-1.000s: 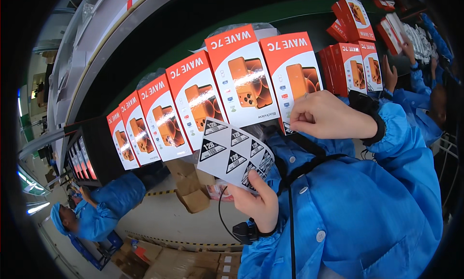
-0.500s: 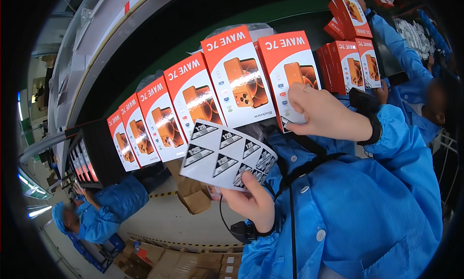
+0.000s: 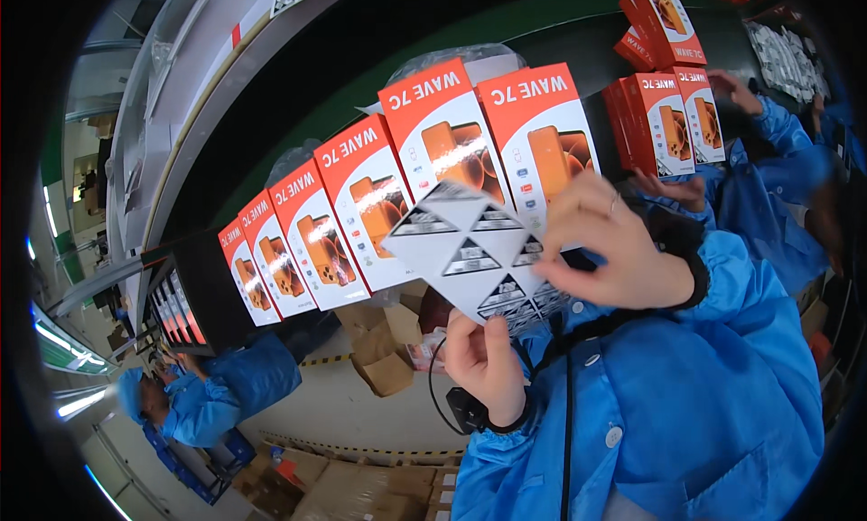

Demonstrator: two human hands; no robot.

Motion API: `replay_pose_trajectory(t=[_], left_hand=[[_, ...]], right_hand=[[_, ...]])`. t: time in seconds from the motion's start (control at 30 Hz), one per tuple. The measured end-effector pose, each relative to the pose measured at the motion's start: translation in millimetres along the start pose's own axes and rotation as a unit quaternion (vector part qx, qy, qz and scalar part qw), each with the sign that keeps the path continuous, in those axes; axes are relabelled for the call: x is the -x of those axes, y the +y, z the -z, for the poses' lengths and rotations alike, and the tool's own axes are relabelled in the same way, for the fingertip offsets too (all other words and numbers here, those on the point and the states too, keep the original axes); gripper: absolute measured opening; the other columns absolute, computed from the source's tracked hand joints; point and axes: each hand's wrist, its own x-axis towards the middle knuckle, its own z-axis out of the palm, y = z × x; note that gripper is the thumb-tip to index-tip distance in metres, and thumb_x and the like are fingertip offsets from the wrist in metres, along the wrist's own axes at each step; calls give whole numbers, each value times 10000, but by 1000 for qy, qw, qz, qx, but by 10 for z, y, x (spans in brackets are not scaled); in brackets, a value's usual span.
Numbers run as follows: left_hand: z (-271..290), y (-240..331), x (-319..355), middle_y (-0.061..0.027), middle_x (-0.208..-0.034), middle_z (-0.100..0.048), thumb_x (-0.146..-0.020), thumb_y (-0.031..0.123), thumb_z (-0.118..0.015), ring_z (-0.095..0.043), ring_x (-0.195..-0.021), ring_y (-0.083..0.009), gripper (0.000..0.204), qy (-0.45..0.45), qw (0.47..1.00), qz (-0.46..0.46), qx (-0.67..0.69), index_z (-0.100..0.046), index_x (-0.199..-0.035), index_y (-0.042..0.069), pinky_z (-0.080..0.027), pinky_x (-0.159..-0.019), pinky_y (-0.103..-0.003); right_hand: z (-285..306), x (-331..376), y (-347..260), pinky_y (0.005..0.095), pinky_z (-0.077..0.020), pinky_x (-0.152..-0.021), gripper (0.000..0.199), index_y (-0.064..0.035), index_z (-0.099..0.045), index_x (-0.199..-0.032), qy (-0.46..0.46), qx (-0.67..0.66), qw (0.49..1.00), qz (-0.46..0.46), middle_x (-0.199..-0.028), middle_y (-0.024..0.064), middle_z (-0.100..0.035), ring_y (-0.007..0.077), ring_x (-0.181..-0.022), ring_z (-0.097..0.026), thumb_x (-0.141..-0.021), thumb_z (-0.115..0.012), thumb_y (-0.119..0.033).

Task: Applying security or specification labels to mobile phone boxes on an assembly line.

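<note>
A white sheet of black-and-white triangular stickers [image 3: 459, 227] is tilted in front of me, its lower edge gripped between the thumb and fingers of my left hand [image 3: 490, 369]. My right hand [image 3: 623, 255], slightly blurred, has its thumb and forefinger pinched at the sheet's right side, by one of the triangles. Behind the sheet several red-and-white phone boxes stand in a slanting row. The rightmost box [image 3: 533, 97] is closest to my right hand, which covers its lower part. The sheet hides the bottom of the neighbouring box [image 3: 429, 101].
More phone boxes [image 3: 657, 124] are stacked at the right, near a co-worker's hands [image 3: 677, 191]. Clear plastic [image 3: 442, 60] lies behind the row. A shelf edge [image 3: 194, 106] curves along the left. Another co-worker [image 3: 221, 390] works at lower left, with an open carton [image 3: 384, 349] below the bench.
My right hand has left the lower corner of the rightmost box and come to the sticker sheet. The sheet has moved right and up. A co-worker's arm has drawn back from the far stack.
</note>
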Motion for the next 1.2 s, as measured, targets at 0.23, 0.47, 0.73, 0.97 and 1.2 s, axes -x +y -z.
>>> replay_pose_trajectory(t=[0.23, 0.47, 0.73, 0.97, 1.2], left_hand=[[93, 131, -154, -70, -949, -577, -808, -42, -646, -532, -769, -87, 104, -53, 998, 25, 16, -608, -904, -60, -404, -646, -172], [408, 198, -386, -58, -872, -583, -776, -36, -691, -539, -687, -64, 135, -80, 996, 29, -33, -628, -891, -68, -410, -570, -165], [621, 311, -527, -45, -830, -590, -780, 8, -714, -543, -654, -42, 123, -97, 987, 53, -121, -648, -870, -44, -423, -575, -162], [664, 273, -597, -128, -858, -586, -764, 48, -704, -599, -718, -326, 275, -160, 904, -107, -382, -573, -1004, 16, -466, -575, -375], [879, 298, -585, -145, -1048, -559, -902, 38, -533, -563, -922, -161, 336, 37, 965, -17, -260, -392, -1188, -68, -462, -777, -273]], right_hand=[[-242, 110, -147, 340, -474, -723, 292, -75, -632, -924, -28, 14, 998, 45, -922, 59, -590, 255, -832, -570, -679, -786, -111], [-532, -72, -224, 351, -481, -737, 251, -58, -615, -947, -19, -13, 1000, 18, -946, 62, -600, 253, -859, -582, -725, -727, -92], [-601, -299, -264, 301, -492, -692, 162, -32, -641, -870, -101, -103, 987, -67, -881, 86, -645, 227, -797, -628, -732, -724, -41], [-465, -548, -296, 306, -498, -705, 117, -34, -573, -804, -174, -101, 972, -117, -859, 75, -631, 233, -789, -638, -767, -680, -67], [-450, -831, 49, 280, -476, -593, 107, -19, -606, -776, -256, 8, 934, -251, -701, 62, -593, 162, -624, -610, -780, -671, -104]])
